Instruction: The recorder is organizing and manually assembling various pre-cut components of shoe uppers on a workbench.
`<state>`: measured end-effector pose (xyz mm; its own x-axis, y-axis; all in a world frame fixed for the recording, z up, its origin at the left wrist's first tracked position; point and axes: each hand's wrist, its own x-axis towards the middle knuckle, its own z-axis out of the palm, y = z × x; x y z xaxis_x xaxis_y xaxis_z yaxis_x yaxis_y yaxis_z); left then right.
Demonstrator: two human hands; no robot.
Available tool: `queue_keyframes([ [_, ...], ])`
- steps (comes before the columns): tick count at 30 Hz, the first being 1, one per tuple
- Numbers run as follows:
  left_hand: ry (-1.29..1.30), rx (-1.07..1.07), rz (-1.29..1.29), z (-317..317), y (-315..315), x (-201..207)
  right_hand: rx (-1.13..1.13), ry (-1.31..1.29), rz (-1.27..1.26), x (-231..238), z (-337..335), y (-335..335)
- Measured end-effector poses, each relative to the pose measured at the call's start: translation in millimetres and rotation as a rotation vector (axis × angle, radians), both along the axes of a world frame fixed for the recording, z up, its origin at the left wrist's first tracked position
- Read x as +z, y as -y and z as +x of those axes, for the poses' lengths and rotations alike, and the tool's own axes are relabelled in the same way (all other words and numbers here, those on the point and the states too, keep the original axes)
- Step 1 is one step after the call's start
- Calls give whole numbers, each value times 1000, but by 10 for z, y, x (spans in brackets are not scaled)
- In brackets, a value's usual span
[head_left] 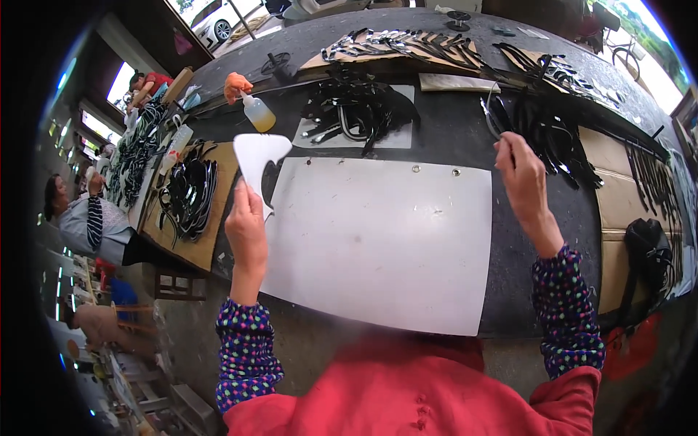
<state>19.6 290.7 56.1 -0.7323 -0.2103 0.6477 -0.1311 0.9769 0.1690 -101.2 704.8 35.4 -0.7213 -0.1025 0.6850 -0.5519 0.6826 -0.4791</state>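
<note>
My left hand [247,225] is closed round the narrow lower part of a flat white piece [252,154] with a curved cut-out, held up over the left edge of a white board [378,247]. Behind the white piece, a dark curved shape shows in part; I cannot tell if it is held too. To the right of the board, my right hand [522,174] pinches the lower end of a thin, dark, curved strip [488,115]. That hand is raised beside a heap of glossy black strips [542,131].
Another black heap [356,109] lies beyond the board, right of a bottle of yellow liquid [259,113] with an orange cloth [236,86]. Cardboard [611,196] at right bears a black bundle [647,254]. More strips [189,190] lie at left, where people sit working.
</note>
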Motion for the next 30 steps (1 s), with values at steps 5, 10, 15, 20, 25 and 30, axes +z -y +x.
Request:
queue_keyframes([
  [5, -467, -102, 108, 382, -691, 519, 431, 157, 357, -180, 1140, 713],
  [10, -350, -403, -84, 797, -1400, 454, 516, 633, -216, -134, 1525, 638],
  [15, 150, -1077, 95, 1092, -2145, -284, 745, 1331, -1229, -158, 1519, 87],
  [20, 236, -902, 80, 984, -1920, -754, 665, 1360, -1332, -435, 1366, -424],
  [25, 238, -655, 171, 710, -1693, -908, 42, 1055, -833, -216, 867, -907],
  [30, 265, -859, 156, 611, -1478, -904, -145, 755, 149, 123, 1155, -297],
])
